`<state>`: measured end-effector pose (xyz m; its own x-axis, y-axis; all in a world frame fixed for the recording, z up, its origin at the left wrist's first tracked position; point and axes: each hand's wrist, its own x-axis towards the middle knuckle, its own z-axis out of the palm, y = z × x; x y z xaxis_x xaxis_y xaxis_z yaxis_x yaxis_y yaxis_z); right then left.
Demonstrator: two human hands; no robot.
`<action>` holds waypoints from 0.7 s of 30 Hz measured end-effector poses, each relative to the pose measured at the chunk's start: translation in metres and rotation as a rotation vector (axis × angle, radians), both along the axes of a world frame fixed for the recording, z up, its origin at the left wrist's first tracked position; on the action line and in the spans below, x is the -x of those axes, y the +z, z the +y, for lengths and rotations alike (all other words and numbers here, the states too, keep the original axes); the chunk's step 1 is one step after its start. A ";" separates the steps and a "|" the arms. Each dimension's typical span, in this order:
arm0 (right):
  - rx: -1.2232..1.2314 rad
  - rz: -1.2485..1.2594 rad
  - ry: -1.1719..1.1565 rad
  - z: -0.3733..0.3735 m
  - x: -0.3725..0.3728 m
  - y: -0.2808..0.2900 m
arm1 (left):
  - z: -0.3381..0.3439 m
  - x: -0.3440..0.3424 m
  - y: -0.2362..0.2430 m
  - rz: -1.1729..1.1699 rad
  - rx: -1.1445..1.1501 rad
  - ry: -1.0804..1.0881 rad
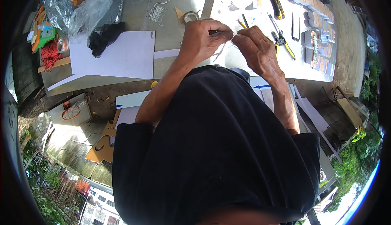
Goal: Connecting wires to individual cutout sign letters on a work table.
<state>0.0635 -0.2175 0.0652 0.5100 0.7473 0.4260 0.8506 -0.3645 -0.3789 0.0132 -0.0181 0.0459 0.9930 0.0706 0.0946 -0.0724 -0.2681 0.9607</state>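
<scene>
Close together over the near part of the table, both my hands are pinched around a thin wire point(220, 51). My left hand point(205, 37) has its thumb and forefinger pressed together at the wire. Facing it, my right hand point(256, 47) grips with bent fingers at almost the same spot. A loose length of the wire hangs below the fingertips; its very end is too fine to make out. Beyond my left hand lie a roll of tape point(190, 18) and a bundle of looped white wire point(157, 14). Yellow-handled pliers point(281, 40) rest right of my right hand.
A yellow-and-black utility knife point(277, 4) lies at the far right, near a dark flat rectangular thing point(295, 26). White block letters point(315, 19) line the table's right side. A white board point(118, 60), clear plastic bags point(95, 15) and red cord point(50, 56) occupy the left.
</scene>
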 end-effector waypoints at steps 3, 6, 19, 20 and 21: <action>-0.032 -0.049 -0.003 -0.001 -0.001 0.005 | 0.000 -0.003 -0.006 0.004 -0.017 -0.072; -0.070 -0.037 -0.008 -0.006 -0.002 0.002 | 0.003 -0.003 -0.002 0.081 0.015 -0.134; -0.017 0.129 -0.037 -0.014 -0.003 0.006 | -0.001 -0.004 -0.009 0.094 0.020 -0.213; -0.017 0.139 -0.033 -0.014 -0.003 0.006 | -0.001 -0.004 -0.007 0.112 0.013 -0.227; -0.015 0.141 -0.035 -0.014 -0.003 0.007 | -0.001 -0.004 -0.004 0.113 0.015 -0.228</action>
